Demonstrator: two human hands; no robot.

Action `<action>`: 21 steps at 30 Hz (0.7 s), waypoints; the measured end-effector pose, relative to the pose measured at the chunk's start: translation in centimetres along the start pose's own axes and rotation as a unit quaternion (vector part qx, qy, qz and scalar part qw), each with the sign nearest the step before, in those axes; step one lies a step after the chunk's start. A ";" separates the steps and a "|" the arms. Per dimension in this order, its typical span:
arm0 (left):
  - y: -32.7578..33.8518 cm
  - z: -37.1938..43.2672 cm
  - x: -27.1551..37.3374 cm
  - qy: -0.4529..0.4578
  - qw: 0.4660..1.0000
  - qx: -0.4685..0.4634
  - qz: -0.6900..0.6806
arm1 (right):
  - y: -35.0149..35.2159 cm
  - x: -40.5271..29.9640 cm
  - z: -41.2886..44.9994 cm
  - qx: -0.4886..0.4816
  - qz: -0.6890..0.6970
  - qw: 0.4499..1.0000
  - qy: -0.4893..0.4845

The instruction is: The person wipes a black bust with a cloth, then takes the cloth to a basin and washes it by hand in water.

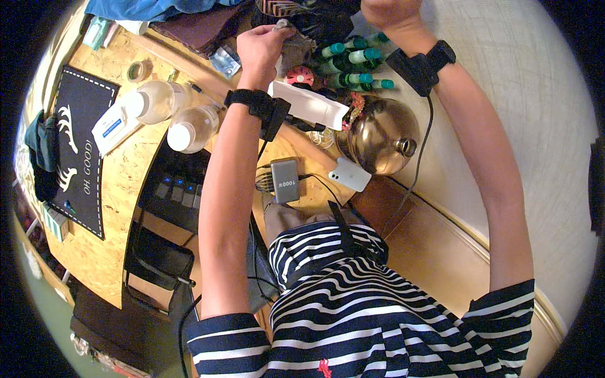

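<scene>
My left hand (262, 49) pinches a small piece of grey fabric (282, 24) between thumb and fingers, near the top middle of the head view. More grey cloth (298, 49) lies just beneath it, beside dark items. My right hand (392, 14) is raised at the top edge, partly cut off, its fingers hidden. Below and between the hands lie several green bottles with teal caps (364, 55). Both wrists wear black straps with a boxy device.
Nearer my body are a white open box (309, 105), a round brass-coloured vessel (383, 134), a white phone (350, 175) and a grey power bank (285, 181) with cables. Two clear plastic bottles (194, 128) and a black mat (85, 156) are at the left; a wall (534, 118) is right.
</scene>
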State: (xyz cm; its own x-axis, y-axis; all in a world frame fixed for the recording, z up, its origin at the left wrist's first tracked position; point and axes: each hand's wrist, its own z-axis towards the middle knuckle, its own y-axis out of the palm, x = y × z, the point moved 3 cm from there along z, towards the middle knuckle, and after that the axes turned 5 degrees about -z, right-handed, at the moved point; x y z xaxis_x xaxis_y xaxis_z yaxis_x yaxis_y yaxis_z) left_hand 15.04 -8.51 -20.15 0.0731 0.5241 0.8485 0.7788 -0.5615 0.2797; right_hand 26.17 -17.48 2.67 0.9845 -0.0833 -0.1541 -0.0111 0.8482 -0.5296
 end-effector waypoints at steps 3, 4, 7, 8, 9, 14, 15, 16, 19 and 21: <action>-0.3 0.1 -0.1 -0.027 0.999 0.007 -0.020 | 0.2 0.1 0.1 -0.003 0.000 1.000 -0.003; -0.1 0.0 -0.1 -0.070 0.995 -0.002 -0.069 | 0.1 0.2 0.1 -0.002 -0.003 1.000 -0.014; 0.1 -0.4 0.3 -0.129 0.987 0.001 -0.100 | 0.2 0.3 0.1 0.009 0.001 1.000 -0.030; -0.2 0.2 0.0 -0.131 0.988 -0.001 -0.080 | 0.2 0.3 0.1 0.009 -0.002 1.000 -0.028; 0.1 0.1 0.1 -0.131 0.988 -0.003 -0.080 | 0.1 0.3 0.0 0.010 -0.004 1.000 -0.028; 0.5 0.4 -0.3 -0.116 0.980 0.062 -0.147 | 0.0 -0.1 0.2 0.007 -0.010 1.000 -0.029; -0.2 0.7 -0.9 -0.115 0.980 0.065 -0.147 | 0.1 -0.4 0.2 0.008 -0.007 1.000 -0.028; -1.3 1.2 -1.1 -0.101 0.984 0.057 -0.132 | 0.4 -0.5 0.4 0.008 0.003 1.000 -0.027; -0.5 0.3 -0.4 -0.115 0.988 0.051 -0.090 | 0.0 0.4 0.0 0.008 -0.002 1.000 -0.022; 0.0 -0.4 -0.1 -0.119 0.987 0.033 -0.105 | -0.1 0.4 0.0 0.010 -0.006 1.000 -0.019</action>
State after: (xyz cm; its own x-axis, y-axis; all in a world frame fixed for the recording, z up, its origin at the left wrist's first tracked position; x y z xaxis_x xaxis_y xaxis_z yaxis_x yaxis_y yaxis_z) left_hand 14.78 -8.78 -20.10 0.0433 0.7641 0.6437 0.8307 -0.3855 0.4017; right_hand 26.57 -17.60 2.67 0.9906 -0.0740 -0.1153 0.0042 0.8576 -0.5142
